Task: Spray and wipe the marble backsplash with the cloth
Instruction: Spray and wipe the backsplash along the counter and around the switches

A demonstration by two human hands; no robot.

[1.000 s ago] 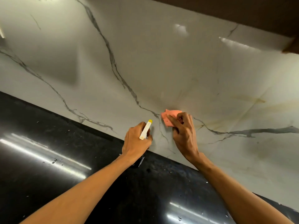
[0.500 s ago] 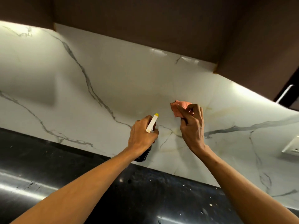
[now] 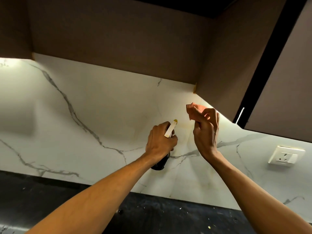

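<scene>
Right hand [image 3: 206,132] pinching cloth [image 3: 195,112], left hand [image 3: 160,142] gripping spray bottle [image 3: 170,130]

Brown wall cabinets [image 3: 118,39], white wall socket [image 3: 285,155], speckled black countertop [image 3: 160,215].

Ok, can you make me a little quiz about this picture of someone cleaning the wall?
1. True or false: the left hand holds the spray bottle.
2. What colour is the cloth in the right hand? A green, B pink-orange, C blue.
3. Fill in: at the right of the marble backsplash sits a white wall ____.

Key: 1 true; 2 B; 3 socket.
</scene>
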